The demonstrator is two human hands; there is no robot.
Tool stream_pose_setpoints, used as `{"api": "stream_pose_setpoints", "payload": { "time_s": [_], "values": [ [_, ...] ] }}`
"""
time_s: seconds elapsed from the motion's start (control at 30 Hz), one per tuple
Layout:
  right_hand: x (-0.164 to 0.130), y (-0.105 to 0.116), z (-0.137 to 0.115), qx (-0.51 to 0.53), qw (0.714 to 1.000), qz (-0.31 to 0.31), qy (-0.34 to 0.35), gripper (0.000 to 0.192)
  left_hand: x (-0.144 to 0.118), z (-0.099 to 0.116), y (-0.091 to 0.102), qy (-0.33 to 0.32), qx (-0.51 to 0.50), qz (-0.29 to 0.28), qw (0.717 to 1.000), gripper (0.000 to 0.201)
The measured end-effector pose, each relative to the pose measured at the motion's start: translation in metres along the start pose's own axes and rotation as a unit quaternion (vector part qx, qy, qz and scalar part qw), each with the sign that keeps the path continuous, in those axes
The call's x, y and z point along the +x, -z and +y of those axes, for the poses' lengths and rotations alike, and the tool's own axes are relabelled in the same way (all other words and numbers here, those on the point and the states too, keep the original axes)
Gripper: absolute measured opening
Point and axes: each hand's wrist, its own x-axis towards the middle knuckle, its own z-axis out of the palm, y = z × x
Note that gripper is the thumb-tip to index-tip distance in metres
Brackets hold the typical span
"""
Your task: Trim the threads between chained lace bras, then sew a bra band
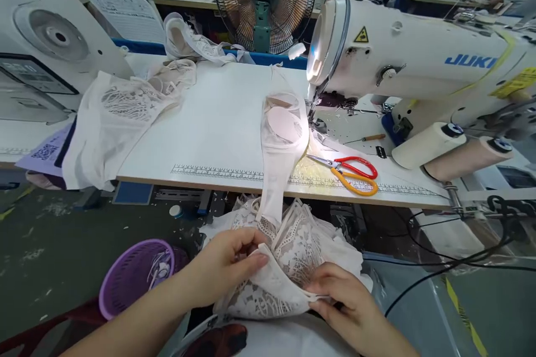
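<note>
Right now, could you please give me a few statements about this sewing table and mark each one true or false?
1. Both hands hold the lace garment below the table edge. True: the left hand and the right hand grip it.
2. The scissors lie on the table with red and orange handles. True.
3. The purple basket stands on the table. False: it sits low, left of the hands, below the table.
4. The sewing machine is on the left. False: it is on the right.
5. A fan stands behind the table. True.
</note>
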Motion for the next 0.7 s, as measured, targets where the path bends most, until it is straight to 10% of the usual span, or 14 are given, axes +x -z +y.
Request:
{"api": "stream_pose_setpoints", "payload": {
  "time_s": [0.2,0.47,0.7],
  "values": [
    [-0.003,-0.003,0.002,-0.008,1.000,0.013,0.022,0.021,0.001,-0.003,-0.005,-0.013,-0.040,0.018,0.999,0.022],
    [0.001,-0.002,0.002,-0.053,0.997,0.043,0.021,0.009,0.016,-0.011,-0.037,-0.308,0.213,0.195,0.906,0.024],
    [-0.003,-0.002,0.006,-0.112,0.991,0.076,0.003,0.017,0.030,-0.001,-0.033,-0.301,0.194,0.207,0.911,0.027]
  ]
}}
